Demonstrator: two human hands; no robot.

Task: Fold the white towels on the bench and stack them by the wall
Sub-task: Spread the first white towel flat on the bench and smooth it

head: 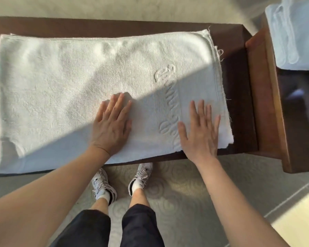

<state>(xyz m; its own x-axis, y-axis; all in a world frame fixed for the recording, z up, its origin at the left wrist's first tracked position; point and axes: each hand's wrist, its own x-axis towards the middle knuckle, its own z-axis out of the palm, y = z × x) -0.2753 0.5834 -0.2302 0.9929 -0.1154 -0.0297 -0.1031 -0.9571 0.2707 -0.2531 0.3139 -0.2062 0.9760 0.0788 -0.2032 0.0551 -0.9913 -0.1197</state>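
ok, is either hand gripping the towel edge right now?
No, the left hand and right hand both lie flat with straight fingers on top of the white towel spread over the bench.

floor: pale carpet (177, 193) with a faint swirl pattern, a sunlit patch at the lower right
footwear: 2 white sneakers (103, 186) with white socks, standing on the carpet
clothing: dark trousers (96, 229) ending below the knee
side table: wooden (262, 104), with a glossy dark top
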